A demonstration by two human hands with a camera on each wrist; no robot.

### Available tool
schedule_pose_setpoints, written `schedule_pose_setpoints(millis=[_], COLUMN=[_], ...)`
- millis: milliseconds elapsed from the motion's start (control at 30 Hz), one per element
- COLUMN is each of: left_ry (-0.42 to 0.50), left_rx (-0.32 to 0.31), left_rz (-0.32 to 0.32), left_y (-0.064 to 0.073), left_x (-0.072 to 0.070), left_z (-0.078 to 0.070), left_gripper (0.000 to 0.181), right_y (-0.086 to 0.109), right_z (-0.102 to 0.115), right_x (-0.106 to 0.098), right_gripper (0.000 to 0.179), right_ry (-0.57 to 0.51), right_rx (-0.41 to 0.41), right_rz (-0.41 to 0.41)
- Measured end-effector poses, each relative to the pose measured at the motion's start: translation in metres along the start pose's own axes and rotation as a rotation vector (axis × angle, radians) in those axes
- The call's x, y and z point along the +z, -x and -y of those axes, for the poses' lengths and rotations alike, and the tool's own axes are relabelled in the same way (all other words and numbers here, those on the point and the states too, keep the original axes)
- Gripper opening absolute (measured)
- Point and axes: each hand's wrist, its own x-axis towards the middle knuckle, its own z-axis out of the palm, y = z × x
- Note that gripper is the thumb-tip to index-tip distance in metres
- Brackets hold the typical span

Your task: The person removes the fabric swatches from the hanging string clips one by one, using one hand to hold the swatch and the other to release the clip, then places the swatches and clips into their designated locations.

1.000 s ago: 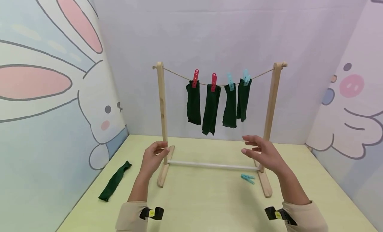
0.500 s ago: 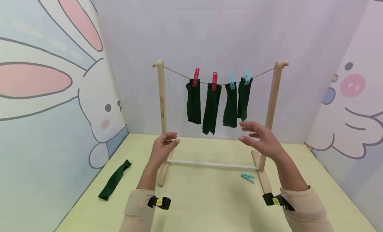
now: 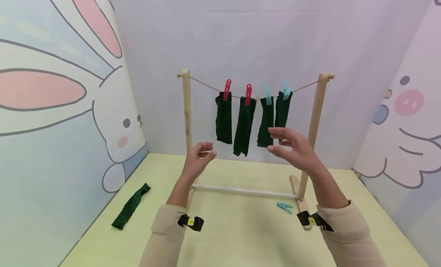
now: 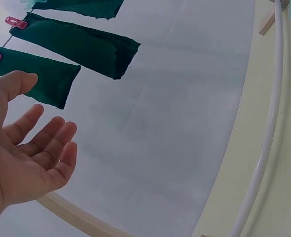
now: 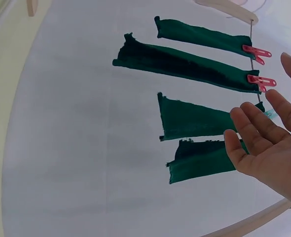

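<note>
Several dark green cloth strips hang from a rope strung between two wooden posts. Red clothespins grip the two strips on the left, among them the leftmost cloth; light blue clothespins grip the two on the right. My left hand is raised in front of the left post, fingers relaxed and holding nothing. In front of the right-hand cloths my right hand hovers, thumb and fingers apart and nothing between them, overlapping the lower end of the rightmost cloth in the head view.
Another green cloth lies on the table at left. A light blue clothespin lies near the foot of the right post. A white bar joins the posts low down. Printed walls stand on both sides.
Both hands have risen and come inward toward the hanging cloths, the right now overlapping the rightmost ones. The cloths and clothespins stay where they were.
</note>
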Motion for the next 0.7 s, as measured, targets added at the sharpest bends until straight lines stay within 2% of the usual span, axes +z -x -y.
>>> schedule_pose_setpoints(millis=[267, 467, 700], left_ry=[0.029, -0.004, 0.035], left_rx=[-0.004, -0.03, -0.064], left_rz=[-0.018, -0.018, 0.01], left_y=[-0.016, -0.027, -0.039], left_x=[0.003, 0.004, 0.007], left_z=[-0.004, -0.008, -0.014], left_gripper=[0.037, 0.04, 0.053], right_y=[-0.017, -0.033, -0.049], right_z=[0.011, 0.02, 0.03], right_x=[-0.007, -0.012, -0.012], right_gripper=[0.048, 0.048, 0.048], right_ry=[0.026, 0.018, 0.016], right_rx=[-0.046, -0.073, -0.113], right_rz=[-0.005, -0.012, -0.026])
